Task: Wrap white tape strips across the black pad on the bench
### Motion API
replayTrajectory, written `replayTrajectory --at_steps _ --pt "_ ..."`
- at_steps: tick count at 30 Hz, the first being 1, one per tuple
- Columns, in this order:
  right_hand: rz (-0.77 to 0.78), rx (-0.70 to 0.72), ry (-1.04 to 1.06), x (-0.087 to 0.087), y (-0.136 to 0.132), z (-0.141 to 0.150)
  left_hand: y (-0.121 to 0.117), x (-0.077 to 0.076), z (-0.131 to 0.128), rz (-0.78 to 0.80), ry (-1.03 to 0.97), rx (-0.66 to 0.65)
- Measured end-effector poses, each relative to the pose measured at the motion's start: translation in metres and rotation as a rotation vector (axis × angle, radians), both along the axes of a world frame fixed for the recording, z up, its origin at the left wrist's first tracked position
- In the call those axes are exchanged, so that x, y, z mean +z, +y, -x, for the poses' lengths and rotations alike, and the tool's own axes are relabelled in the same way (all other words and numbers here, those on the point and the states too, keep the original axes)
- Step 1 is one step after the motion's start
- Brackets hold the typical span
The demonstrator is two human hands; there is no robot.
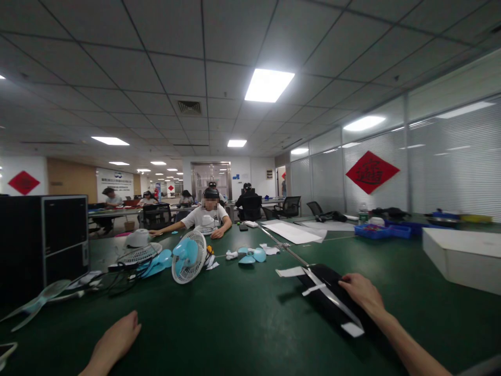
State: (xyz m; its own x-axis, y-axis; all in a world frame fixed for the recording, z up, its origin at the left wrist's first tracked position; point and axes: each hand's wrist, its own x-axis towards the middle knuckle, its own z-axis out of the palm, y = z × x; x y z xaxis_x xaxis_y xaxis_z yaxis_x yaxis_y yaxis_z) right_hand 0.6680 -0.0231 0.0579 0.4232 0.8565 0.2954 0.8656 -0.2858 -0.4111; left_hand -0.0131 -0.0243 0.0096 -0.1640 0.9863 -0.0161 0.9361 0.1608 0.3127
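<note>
A flat black piece (pixel 327 286) with white strips and a pale, shiny band across it lies on the green table (pixel 250 318) at right of centre. My right hand (pixel 364 295) is at its right edge, the fingertips pinched together on it. A thin metal rod (pixel 284 245) runs from its far end toward the back of the table. At lower left, my left hand (pixel 115 337) is over the table with its fingers curled in and nothing visible in them; the undersides of the fingers are hidden.
Fan parts stand at left: a white fan grille with blue blades (pixel 190 257), another blue blade set (pixel 251 255) and a fan base (pixel 138 238). A black computer case (pixel 45 240) borders the left. A white box (pixel 465 256) and blue trays (pixel 378 231) are at right. A co-worker (pixel 209 214) sits opposite.
</note>
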Motion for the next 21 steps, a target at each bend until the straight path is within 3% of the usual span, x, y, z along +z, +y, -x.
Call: replayTrajectory --at_steps 12,21 --pt "0.076 -0.004 -0.048 -0.008 -0.003 0.002 0.006 -0.006 0.008 0.007 -0.014 -0.018" --pt "-0.019 0.0 -0.175 -0.011 -0.029 0.021 0.002 -0.002 0.001 -0.023 0.043 -0.014"
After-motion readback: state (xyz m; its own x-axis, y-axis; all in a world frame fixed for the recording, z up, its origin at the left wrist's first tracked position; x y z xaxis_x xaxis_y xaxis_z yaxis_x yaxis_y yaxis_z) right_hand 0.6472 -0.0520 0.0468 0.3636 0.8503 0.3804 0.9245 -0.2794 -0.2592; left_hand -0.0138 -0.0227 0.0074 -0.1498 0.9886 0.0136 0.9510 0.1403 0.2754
